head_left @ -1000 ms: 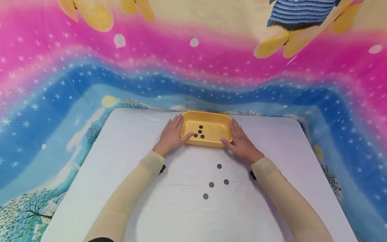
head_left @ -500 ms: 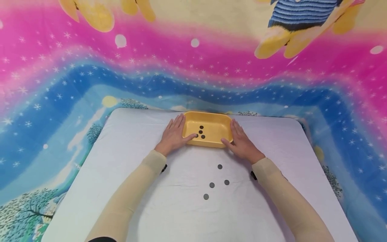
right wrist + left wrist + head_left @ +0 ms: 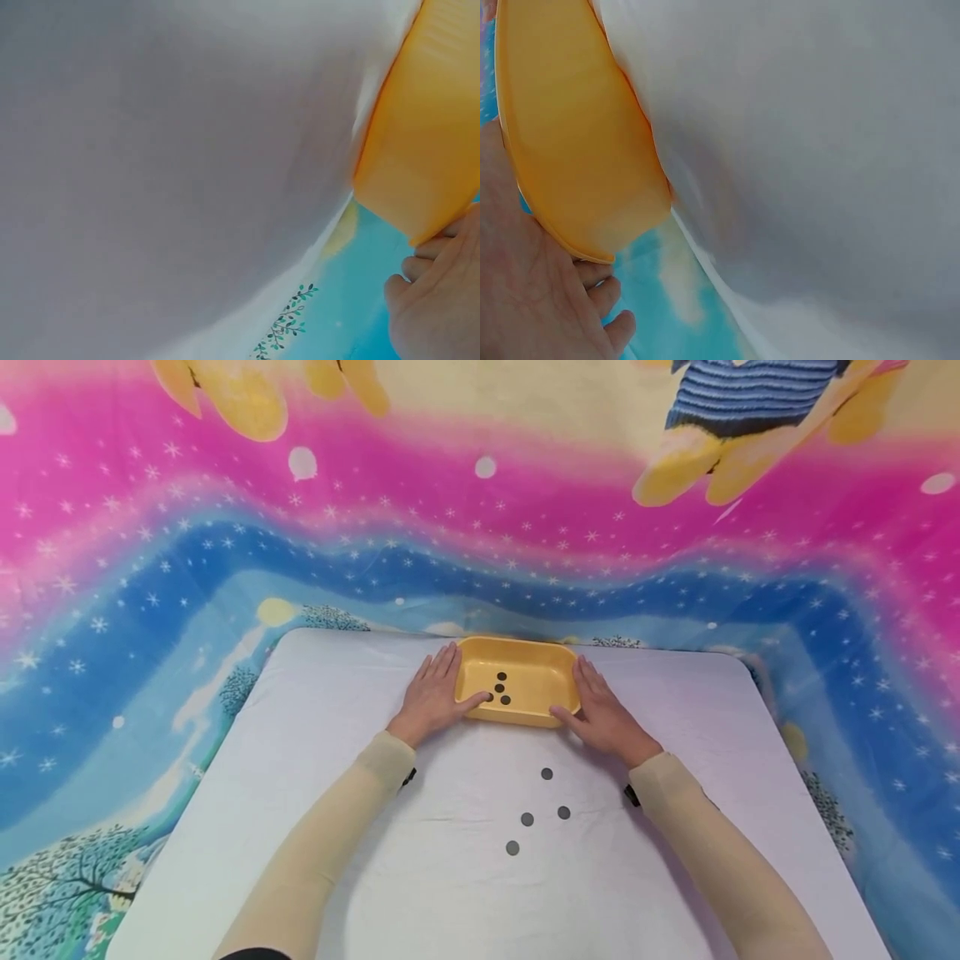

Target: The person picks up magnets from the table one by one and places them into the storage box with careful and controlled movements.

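Note:
A yellow rectangular tray sits at the far edge of the white-covered table, between the two hands. My left hand lies along its left end with fingers extended, the thumb reaching over the near rim and partly covering a disc. At the opposite end, my right hand presses its straight fingers to the side, thumb over the near right corner. Several small dark round discs lie inside the tray, towards its left half. Both wrist views show the tray's outer wall with fingers beside its end.
Several grey round discs lie apart on the white cloth between the forearms. A patterned pink and blue cloth hangs behind and around the table, close to the tray's far side.
The left thumb has slid slightly inward over the rim and now partly covers one disc in the tray. The whole view has shifted slightly; the right hand and discs look otherwise unchanged.

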Demonstrator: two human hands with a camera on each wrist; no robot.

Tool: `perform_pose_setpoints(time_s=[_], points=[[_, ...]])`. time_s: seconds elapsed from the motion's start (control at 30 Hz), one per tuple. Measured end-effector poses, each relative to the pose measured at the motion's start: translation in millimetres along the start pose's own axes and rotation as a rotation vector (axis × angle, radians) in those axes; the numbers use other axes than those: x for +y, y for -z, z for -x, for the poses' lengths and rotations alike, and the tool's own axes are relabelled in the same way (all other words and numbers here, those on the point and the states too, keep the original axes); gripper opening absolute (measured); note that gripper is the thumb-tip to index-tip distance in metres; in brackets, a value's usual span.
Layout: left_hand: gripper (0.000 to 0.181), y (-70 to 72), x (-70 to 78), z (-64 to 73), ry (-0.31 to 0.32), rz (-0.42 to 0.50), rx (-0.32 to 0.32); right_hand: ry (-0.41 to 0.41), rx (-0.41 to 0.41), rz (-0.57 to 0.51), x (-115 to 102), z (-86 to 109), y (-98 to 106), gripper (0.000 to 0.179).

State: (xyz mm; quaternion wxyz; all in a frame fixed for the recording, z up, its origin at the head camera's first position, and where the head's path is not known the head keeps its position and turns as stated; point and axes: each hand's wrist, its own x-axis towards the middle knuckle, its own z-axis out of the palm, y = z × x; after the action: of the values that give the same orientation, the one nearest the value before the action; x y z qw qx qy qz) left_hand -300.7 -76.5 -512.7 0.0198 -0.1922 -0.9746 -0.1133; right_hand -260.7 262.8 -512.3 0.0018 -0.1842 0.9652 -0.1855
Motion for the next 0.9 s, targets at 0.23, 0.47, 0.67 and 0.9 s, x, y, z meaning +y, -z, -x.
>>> perform_pose_setpoints(time_s=[0.23,0.47,0.67,0.9], points=[[0.113,-2.1,-0.8,-0.6,0.005,0.009,0.001,0.008,0.023,0.013,-5.0,13.9,3.0,0.103],[0.114,-1.8,-1.3,0.0,0.009,0.036,-0.005,0.035,0.075,0.016,-13.6,34.1,4.5,0.097],[0.112,-2.2,-1.8,0.3,0.001,0.058,0.009,0.137,0.184,-0.009,-26.0,49.6,6.3,0.072],[0.110,-2.4,-1.3,0.5,-0.005,0.081,0.016,0.266,0.255,-0.015,-42.2,62.1,3.5,0.040]])
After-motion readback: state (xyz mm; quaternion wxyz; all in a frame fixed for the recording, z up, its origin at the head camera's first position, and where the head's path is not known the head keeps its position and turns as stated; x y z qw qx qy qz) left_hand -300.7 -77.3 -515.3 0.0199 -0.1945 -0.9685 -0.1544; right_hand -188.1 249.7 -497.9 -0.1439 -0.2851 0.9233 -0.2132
